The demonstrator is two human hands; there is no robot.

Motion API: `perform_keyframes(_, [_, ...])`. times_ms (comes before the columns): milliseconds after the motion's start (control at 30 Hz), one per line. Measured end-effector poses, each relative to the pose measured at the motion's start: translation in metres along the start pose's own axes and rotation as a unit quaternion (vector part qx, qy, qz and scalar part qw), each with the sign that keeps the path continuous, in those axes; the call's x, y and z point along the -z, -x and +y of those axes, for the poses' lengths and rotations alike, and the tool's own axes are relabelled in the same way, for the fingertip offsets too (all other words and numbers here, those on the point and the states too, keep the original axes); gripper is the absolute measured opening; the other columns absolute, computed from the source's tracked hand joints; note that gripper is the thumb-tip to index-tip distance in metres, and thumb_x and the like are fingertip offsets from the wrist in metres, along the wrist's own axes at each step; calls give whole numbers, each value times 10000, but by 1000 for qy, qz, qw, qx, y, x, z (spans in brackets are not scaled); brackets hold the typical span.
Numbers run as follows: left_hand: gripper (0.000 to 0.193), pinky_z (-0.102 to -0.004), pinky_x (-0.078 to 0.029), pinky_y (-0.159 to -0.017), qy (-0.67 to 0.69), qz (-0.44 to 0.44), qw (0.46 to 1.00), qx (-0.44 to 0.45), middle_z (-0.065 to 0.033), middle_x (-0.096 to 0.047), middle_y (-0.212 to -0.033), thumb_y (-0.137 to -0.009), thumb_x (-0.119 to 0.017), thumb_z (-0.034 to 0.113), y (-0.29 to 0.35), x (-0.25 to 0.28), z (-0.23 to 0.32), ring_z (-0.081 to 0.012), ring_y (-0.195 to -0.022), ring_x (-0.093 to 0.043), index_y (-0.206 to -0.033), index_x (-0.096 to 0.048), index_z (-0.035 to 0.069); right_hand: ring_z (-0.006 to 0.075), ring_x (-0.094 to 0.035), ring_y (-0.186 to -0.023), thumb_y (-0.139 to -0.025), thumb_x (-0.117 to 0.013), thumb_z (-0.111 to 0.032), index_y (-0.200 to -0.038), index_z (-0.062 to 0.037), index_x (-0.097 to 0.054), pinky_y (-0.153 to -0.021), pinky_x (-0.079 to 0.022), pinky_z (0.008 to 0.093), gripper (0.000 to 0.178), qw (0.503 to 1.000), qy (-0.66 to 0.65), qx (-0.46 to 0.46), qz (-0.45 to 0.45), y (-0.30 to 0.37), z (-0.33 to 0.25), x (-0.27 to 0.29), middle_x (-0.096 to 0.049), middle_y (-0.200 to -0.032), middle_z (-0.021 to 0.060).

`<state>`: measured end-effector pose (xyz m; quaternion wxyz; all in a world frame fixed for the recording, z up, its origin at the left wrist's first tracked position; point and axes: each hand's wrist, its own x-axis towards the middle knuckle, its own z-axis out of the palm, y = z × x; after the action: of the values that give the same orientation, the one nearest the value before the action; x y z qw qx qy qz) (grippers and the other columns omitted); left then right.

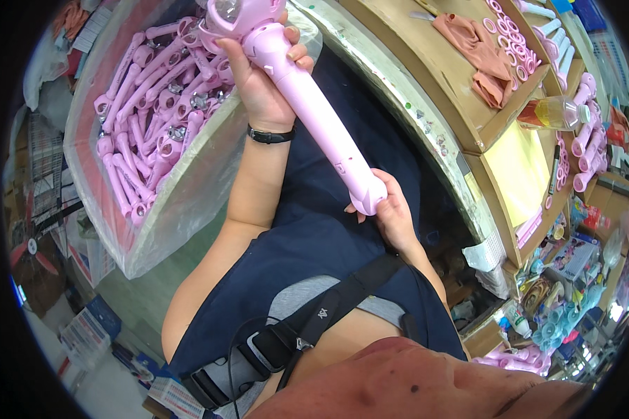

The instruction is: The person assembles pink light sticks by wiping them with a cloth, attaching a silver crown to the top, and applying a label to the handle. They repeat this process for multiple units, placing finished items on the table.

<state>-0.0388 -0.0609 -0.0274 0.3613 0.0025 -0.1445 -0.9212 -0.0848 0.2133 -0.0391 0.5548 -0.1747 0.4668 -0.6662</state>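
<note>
A pink plastic toy wand [321, 122] lies slantwise across my lap, held in both hands. My left hand [267, 94], with a black band on its wrist, is closed round the neck just below the wand's round head. That head has a clear part in it and is cut off by the upper edge of the view. My right hand [395, 213] grips the rounded lower end, its thumb at the end cap. Beside my left forearm stands a large bin lined with clear plastic [189, 188], heaped with similar pink wands [143, 91].
To the right runs a bench edge [426, 129] with cardboard trays [426, 49]. On it are peach cloth gloves [479, 52], pink rings [514, 45], a bottle of amber liquid [548, 113], yellow paper [514, 167], a dark marker [555, 171] and more pink wands [590, 143].
</note>
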Motion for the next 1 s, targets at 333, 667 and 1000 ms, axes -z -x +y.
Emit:
perform_keyframes(333, [1089, -271, -431, -847, 121, -114, 986, -12, -75, -551, -1056, -665, -732, 610, 0, 1, -1, -149, -843, -548, -1396, -263, -48, 164, -548, -1038, -789, -727, -203, -1277, -16, -427, -893, -429, 286, 602, 997, 51, 54, 20, -1, 1, -1, -534, -1161, 95])
perform_keyframes(667, [741, -403, -449, -904, -23, -14, 999, -25, -174, -563, -1178, -862, -516, 582, 0, -14, -16, -230, -904, -576, -1319, -396, 11, 174, -513, -490, -971, -142, -534, -1202, 6, -479, -470, -412, 264, 678, 960, -243, -135, -30, -13, 4, 5, -614, -771, 157])
perform_keyframes(1000, [635, -316, -484, -659, -114, 75, 991, 9, -121, -611, -893, -870, -467, 635, 2, -12, -24, -185, -707, -574, -1113, -498, 49, 175, -652, -736, -921, -450, -543, -1301, -30, -387, -586, -483, 219, 641, 992, -97, -56, -51, -14, 9, 11, -619, -1093, 180])
